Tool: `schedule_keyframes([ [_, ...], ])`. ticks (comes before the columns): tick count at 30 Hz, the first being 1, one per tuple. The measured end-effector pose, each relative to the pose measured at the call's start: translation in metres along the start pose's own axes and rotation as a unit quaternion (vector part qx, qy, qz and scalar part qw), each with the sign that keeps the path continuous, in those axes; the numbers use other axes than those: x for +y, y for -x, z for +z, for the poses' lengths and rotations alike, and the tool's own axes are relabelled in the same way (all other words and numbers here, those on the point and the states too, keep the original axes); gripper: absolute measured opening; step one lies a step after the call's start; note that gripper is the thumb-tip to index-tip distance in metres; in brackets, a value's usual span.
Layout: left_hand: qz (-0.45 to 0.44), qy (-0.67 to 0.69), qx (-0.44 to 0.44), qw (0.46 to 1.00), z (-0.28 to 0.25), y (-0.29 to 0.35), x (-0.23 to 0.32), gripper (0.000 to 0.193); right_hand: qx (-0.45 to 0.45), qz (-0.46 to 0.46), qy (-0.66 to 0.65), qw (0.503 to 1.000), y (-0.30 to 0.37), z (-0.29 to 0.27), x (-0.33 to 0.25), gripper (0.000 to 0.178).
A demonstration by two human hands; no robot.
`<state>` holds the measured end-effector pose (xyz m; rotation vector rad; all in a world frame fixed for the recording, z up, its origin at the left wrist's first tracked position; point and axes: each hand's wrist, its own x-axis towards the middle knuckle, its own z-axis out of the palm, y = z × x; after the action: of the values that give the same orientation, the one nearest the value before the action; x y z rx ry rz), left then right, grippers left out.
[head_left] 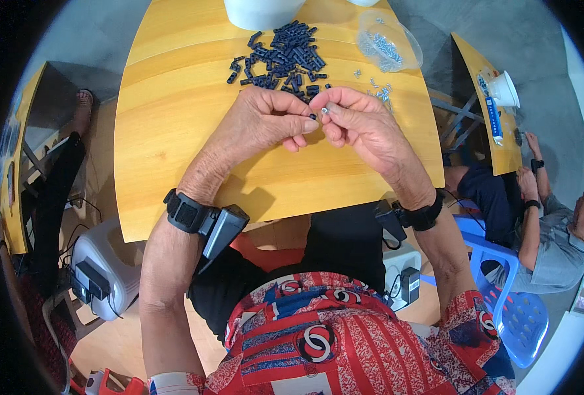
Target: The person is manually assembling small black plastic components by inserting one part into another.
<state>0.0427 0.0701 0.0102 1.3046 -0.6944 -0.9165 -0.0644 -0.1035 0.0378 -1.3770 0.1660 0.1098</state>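
Above the near middle of the yellow table (173, 151), my hands meet fingertip to fingertip. My left hand (262, 122) is closed in a pinch on a small black plastic piece (313, 116), mostly hidden by the fingers. A small silver metal piece (325, 111) is pinched between thumb and finger of my right hand (367, 125); it looks like a screw, but only its end shows. The two pieces are close together, slightly apart. Just beyond my hands lies a loose pile of black plastic pieces (295, 52), short and tube-like.
A clear plastic dish (407, 49) with small silver screws stands at the far right, and loose screws (382, 92) lie near it. A white container (262, 10) stands at the far edge. To the right, another person (549, 243) sits near a blue plastic chair (519, 316).
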Motion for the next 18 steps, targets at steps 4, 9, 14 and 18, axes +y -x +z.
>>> schedule_keyframes([
  [4,-0.009,0.008,0.005,1.0,-0.0005,0.0012,0.0015,0.017,-0.02,0.038,-0.106,0.993,-0.0006,-0.0005,0.0047,0.022],
  [9,-0.004,0.007,0.007,1.0,0.001,0.0008,0.0027,0.014,-0.022,0.038,-0.14,0.989,-0.0005,0.0011,0.0049,0.023],
  [14,-0.003,-0.001,0.008,1.0,0.0011,0.0,0.0004,0.016,0.056,-0.014,0.017,0.998,-0.0025,0.003,0.005,0.023],
  [18,-0.005,-0.007,0.0,1.0,0.0018,-0.0009,-0.0015,0.016,0.076,-0.033,0.088,0.993,-0.0036,0.0062,-0.0005,0.021],
])
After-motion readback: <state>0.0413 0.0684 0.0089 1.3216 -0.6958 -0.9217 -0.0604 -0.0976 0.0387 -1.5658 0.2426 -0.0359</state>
